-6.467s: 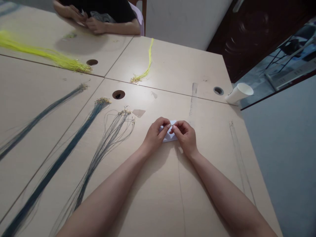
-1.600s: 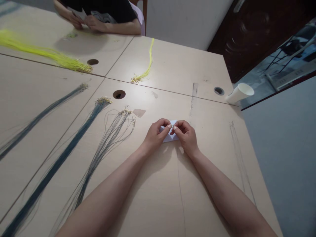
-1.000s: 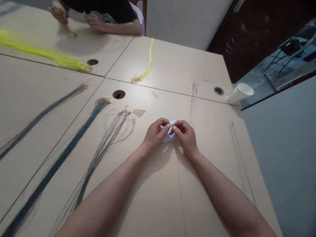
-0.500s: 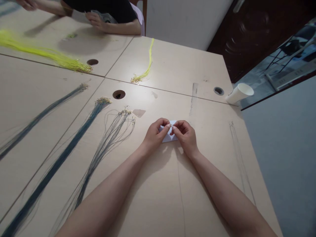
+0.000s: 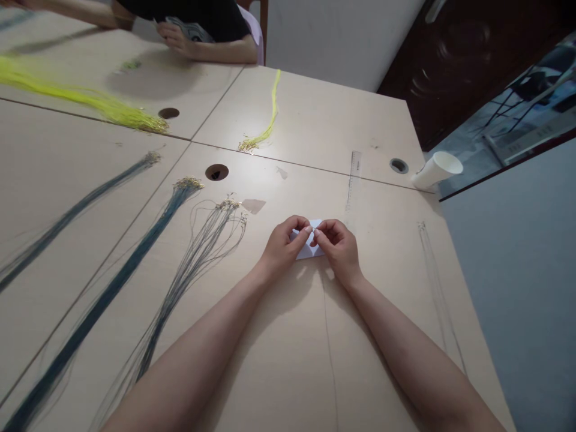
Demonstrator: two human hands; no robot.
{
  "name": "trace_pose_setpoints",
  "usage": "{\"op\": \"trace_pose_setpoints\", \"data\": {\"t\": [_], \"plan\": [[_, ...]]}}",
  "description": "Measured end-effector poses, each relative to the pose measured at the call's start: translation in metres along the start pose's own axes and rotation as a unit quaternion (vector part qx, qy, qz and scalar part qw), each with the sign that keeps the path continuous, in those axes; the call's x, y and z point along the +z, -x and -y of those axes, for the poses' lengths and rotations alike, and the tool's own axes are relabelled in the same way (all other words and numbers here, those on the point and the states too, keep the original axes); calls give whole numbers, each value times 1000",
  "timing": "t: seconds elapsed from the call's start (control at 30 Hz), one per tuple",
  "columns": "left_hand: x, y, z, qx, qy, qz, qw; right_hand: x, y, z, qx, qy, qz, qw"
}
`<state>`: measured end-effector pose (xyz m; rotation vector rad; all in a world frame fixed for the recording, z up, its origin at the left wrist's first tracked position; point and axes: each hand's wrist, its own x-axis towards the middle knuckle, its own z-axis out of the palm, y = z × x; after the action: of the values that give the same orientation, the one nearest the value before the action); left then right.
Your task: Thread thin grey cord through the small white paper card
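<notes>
While both hands meet over the small white paper card (image 5: 310, 248) mid-worktop (image 5: 279, 372), the left hand (image 5: 282, 247) and right hand (image 5: 339, 247) pinch something tiny between closed fingers (image 5: 308, 229). A thin cord (image 5: 330, 348) trails toward the person; it looks light, limp and slippery, best pinched near its end.

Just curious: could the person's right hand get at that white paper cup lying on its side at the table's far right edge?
Probably yes: bare table lies between the right hand and the white paper cup, though the fingertips pinch something small over white paper.
</notes>
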<state>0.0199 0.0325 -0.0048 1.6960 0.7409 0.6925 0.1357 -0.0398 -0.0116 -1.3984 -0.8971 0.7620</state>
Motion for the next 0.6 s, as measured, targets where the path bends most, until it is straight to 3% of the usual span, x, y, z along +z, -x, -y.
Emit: {"op": "trace_pose_setpoints", "data": {"t": [0.6], "plan": [[-1, 0, 0, -8, 5, 4, 1000, 1, 1, 0, -9, 25, -3, 1000]]}}
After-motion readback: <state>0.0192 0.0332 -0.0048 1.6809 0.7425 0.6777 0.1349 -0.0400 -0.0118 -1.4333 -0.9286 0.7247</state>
